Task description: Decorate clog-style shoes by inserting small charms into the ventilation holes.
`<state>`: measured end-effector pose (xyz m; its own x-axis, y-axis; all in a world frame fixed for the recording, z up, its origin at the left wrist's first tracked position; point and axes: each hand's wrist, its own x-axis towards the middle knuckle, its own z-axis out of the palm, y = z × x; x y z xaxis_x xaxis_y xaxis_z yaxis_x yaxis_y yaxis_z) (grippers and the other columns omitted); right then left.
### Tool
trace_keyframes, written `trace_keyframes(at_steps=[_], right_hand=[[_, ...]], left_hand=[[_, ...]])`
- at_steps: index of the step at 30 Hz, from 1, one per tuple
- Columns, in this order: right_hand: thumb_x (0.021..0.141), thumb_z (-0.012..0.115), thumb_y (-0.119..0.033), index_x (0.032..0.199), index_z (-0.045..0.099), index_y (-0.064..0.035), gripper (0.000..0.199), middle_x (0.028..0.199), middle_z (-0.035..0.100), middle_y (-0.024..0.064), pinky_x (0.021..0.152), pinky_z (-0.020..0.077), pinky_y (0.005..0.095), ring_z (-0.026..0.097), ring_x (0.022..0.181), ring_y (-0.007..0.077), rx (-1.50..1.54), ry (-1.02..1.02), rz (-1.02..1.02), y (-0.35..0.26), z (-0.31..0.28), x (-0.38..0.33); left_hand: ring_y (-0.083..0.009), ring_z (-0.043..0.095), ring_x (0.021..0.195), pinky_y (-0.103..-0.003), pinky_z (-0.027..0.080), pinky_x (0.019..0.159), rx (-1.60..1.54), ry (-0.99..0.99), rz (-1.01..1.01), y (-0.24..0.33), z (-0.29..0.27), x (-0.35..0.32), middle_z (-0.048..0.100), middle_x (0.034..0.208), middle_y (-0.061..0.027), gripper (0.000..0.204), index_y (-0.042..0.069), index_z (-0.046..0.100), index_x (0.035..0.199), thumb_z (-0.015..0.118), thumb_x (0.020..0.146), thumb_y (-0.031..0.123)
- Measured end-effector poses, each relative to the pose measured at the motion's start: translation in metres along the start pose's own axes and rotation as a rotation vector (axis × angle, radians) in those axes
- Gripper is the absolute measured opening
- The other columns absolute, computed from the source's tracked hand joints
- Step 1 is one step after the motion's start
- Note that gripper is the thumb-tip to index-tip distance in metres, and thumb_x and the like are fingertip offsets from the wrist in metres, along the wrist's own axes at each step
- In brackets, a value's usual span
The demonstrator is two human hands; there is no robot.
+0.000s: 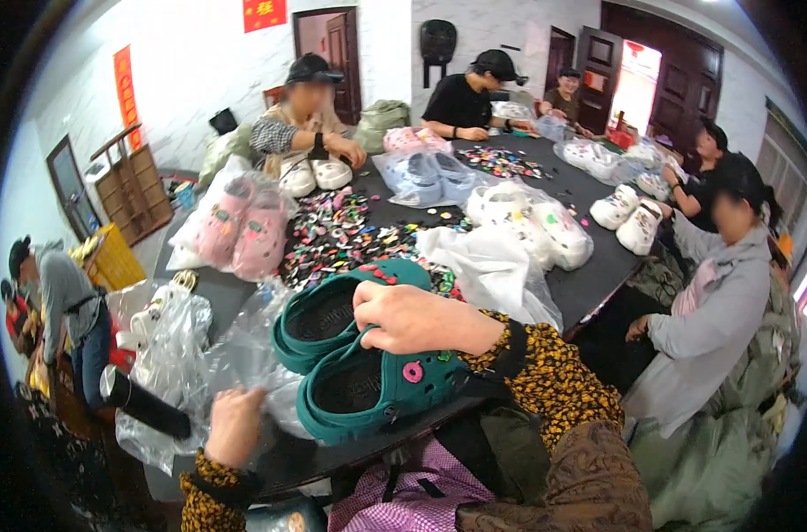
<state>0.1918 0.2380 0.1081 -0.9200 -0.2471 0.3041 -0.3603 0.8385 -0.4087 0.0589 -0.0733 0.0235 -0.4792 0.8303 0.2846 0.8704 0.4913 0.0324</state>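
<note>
A pair of dark green clogs (350,399) with black insoles and small charms sits side by side at the table's near edge, toes to the right. My right hand (426,317) reaches over them, its fingers curled on the adjoining rims of the two clogs. Left of the clogs, my left hand (235,426) is closed at the edge of a clear plastic bag (266,350) and appears to pinch it; its fingertips are partly hidden. Beyond the clogs spreads a heap of small colourful shoe charms (328,232).
Bagged pink clogs (262,232) stand at the left, bagged white clogs (528,222) at the right. A white plastic bag (492,270) lies behind my right wrist. A black cylinder (144,403) is left of my left hand. Several people work around the dark table (590,275).
</note>
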Motion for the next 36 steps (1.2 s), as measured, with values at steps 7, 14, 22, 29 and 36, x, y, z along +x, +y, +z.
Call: trace_keyframes(at_steps=[7,14,22,29,36], right_hand=[[0.075,0.066,-0.015,0.082,0.063,0.0028,0.019,0.100,0.056,0.0187,0.078,0.0485,0.0410,0.060,0.087,0.0350,-0.157,0.038,-0.012,0.023,0.001,0.002],[0.071,0.066,-0.017,0.073,0.062,0.0036,0.021,0.092,0.057,0.0203,0.071,0.0499,0.0430,0.061,0.080,0.0363,-0.172,0.121,-0.100,0.038,0.046,0.029],[0.063,0.078,-0.040,0.134,0.032,0.0103,0.098,0.131,0.041,0.0275,0.096,0.0388,0.0444,0.046,0.116,0.0418,-0.053,0.346,-0.248,-0.017,0.053,0.041],[0.066,0.078,-0.040,0.137,0.028,0.0087,0.100,0.140,0.030,0.0312,0.102,0.0348,0.0472,0.037,0.125,0.0464,0.164,0.456,-0.273,-0.047,0.082,0.037],[0.086,0.063,-0.019,0.117,0.055,0.0042,0.039,0.124,0.054,0.0168,0.089,0.0437,0.0331,0.054,0.110,0.0208,0.763,0.434,-0.242,-0.021,0.046,0.012]], left_hand=[[-0.0447,0.056,0.083,-0.048,0.044,0.070,0.072,0.244,-0.367,-0.062,-0.038,-0.005,0.059,0.085,-0.0254,0.016,-0.004,0.056,0.096,0.046,0.085,0.000],[-0.0371,0.053,0.111,-0.037,0.040,0.095,-0.108,0.615,-0.476,-0.108,-0.057,0.005,0.056,0.118,-0.0237,0.030,-0.008,0.050,0.120,0.042,0.092,-0.001],[-0.0332,0.046,0.118,-0.036,0.033,0.102,0.000,0.610,-0.227,-0.095,-0.046,0.024,0.048,0.128,-0.0191,0.033,-0.009,0.043,0.123,0.039,0.092,-0.001],[-0.0305,0.043,0.124,-0.036,0.031,0.105,-1.186,0.596,-0.299,-0.019,-0.036,0.046,0.043,0.135,-0.0215,0.049,-0.002,0.041,0.133,0.051,0.090,0.020],[-0.0337,0.051,0.116,-0.038,0.040,0.096,-0.575,0.225,0.004,0.052,-0.076,0.050,0.047,0.131,-0.0221,0.054,-0.010,0.055,0.112,0.065,0.082,0.034]])
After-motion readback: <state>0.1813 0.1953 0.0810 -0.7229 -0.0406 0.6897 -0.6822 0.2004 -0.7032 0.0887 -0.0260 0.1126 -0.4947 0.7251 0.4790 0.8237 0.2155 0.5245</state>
